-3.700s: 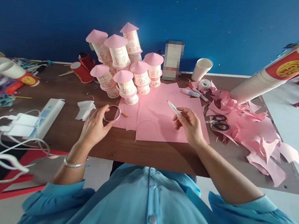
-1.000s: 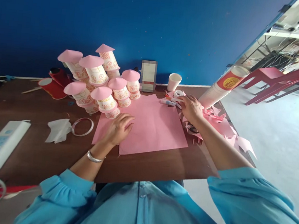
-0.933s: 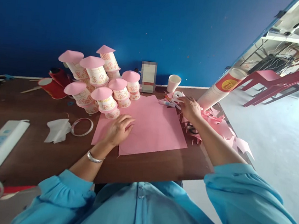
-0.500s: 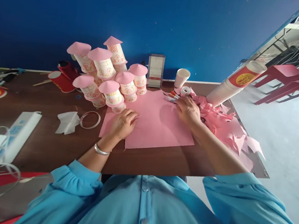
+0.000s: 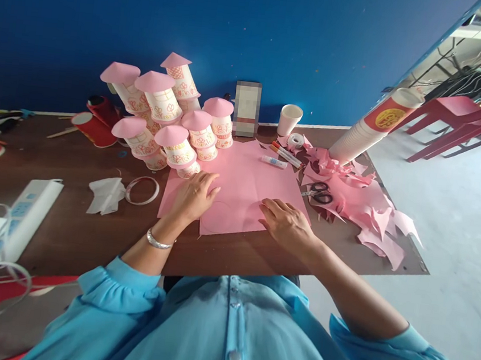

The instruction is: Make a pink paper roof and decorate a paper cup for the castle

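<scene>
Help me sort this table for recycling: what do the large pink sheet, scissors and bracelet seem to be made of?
Large pink sheet: probably matte paper or thin card; it lies flat, without shine. Scissors: dark, rounded handles suggest smooth plastic; the pale blade, metal. Bracelet: polished, likely silver-coloured metal, given its bright highlights.

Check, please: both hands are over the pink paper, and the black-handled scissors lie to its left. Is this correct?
No: the scissors lie to the right of the pink paper, as the head view shows. The left hand and right hand are over it.
</scene>
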The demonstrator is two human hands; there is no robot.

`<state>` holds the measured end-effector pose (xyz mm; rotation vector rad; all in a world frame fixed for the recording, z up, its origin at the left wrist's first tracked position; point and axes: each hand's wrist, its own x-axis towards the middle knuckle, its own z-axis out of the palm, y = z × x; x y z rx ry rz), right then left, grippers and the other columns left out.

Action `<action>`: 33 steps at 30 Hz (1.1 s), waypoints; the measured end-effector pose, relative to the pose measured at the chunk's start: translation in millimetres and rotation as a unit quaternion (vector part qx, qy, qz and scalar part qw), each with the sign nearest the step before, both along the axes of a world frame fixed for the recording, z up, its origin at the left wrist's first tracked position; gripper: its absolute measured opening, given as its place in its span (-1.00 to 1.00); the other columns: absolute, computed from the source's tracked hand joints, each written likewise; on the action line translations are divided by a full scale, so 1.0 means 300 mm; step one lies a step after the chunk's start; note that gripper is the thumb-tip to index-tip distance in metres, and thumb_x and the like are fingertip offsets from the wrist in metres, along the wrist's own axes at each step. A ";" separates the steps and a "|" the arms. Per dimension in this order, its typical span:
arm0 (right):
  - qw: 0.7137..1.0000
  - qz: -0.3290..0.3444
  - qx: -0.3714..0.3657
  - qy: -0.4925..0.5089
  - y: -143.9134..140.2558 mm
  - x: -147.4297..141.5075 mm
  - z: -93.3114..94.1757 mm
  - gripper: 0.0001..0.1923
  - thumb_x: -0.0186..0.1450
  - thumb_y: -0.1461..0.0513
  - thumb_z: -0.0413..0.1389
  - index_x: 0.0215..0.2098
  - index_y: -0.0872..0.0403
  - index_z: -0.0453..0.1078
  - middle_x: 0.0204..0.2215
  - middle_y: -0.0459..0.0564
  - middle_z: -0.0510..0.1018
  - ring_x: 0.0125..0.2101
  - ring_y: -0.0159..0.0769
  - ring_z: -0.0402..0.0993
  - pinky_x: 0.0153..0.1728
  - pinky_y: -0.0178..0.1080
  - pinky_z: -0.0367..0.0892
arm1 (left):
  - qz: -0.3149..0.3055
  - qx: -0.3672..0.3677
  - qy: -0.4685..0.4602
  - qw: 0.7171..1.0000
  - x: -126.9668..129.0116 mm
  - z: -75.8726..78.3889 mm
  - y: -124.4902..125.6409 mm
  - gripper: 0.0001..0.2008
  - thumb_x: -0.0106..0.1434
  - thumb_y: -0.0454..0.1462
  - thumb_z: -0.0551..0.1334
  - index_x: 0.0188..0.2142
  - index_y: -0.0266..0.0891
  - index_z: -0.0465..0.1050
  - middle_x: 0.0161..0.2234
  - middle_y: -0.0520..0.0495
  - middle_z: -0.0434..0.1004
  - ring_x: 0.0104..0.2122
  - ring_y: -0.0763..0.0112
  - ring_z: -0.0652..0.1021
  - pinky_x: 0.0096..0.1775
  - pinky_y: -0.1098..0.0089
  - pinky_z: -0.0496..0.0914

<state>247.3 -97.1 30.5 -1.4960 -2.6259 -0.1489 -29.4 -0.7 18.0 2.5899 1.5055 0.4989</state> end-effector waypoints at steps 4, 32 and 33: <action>0.991 -0.117 0.039 -0.061 -0.022 0.121 0.057 -0.80 0.51 0.32 0.02 -0.09 0.13 0.50 -0.14 0.14 0.62 -0.16 -0.12 0.51 -0.25 -0.16 0.34 | 0.028 -0.018 0.061 0.998 -0.031 0.075 -0.044 -0.64 0.39 -0.24 0.28 0.15 -0.23 0.45 0.06 -0.23 0.61 0.01 0.03 0.62 -0.10 0.20 0.49; 0.957 -0.161 0.021 -0.241 0.138 0.517 0.139 -0.73 0.31 0.51 0.02 -0.30 0.10 0.47 -0.45 0.14 0.58 -0.26 -0.11 0.41 -0.32 -0.11 0.01 | -0.159 0.132 0.150 0.967 -0.126 0.068 -0.321 -0.85 0.38 -0.42 0.21 -0.32 -0.23 0.50 -0.35 -0.06 0.59 -0.34 0.29 0.59 -0.34 0.27 0.37; 0.954 -0.168 0.026 -0.246 0.134 0.519 0.153 -0.72 0.30 0.52 0.02 -0.31 0.09 0.46 -0.45 0.12 0.57 -0.27 -0.13 0.40 -0.33 -0.12 0.01 | -0.166 0.129 0.157 0.965 -0.125 0.073 -0.317 -0.86 0.38 -0.40 0.23 -0.33 -0.23 0.49 -0.36 -0.06 0.58 -0.34 0.28 0.58 -0.34 0.27 0.37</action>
